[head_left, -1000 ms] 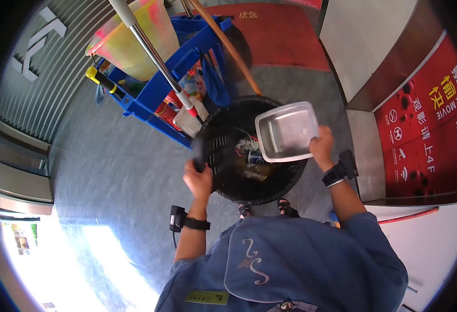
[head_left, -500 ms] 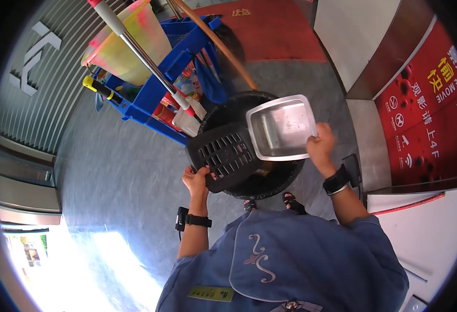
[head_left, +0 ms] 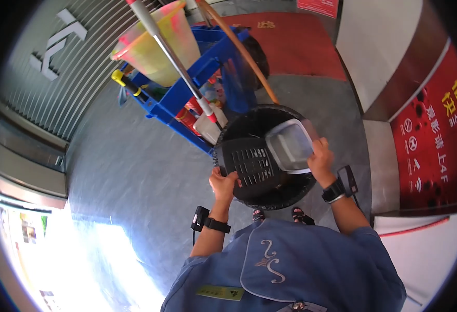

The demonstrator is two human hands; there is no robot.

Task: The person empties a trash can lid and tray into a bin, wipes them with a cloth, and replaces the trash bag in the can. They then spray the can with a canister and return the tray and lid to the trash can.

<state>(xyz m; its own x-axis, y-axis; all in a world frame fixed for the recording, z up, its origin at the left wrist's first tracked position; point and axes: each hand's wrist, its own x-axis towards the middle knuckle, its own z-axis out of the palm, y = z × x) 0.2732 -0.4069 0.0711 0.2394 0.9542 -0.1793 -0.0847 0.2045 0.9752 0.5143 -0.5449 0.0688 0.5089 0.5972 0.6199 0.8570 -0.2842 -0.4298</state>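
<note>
My left hand (head_left: 224, 183) grips the near-left edge of a black slotted tray (head_left: 246, 165), fingers closed on it. In my right hand (head_left: 320, 158) is the right rim of a square metal pan (head_left: 291, 146), tilted and slightly blurred. Both items are over a round black bin (head_left: 285, 200) with a dark liner, and the tray and pan lie side by side, their edges meeting or overlapping. Most of the bin's inside is dark or hidden beneath them.
A blue cart (head_left: 168, 117) stands beyond the bin at the left, carrying a yellow-pink bucket (head_left: 174, 52). A metal pole (head_left: 174, 57) and a wooden handle (head_left: 244, 52) lean there. Red mat (head_left: 301, 47) behind; red poster wall (head_left: 431, 140) at right.
The view has shifted, so the scene sits further right and lower. The pan has turned and tilted over the bin, its inside facing a different way. Both hands keep their holds.
</note>
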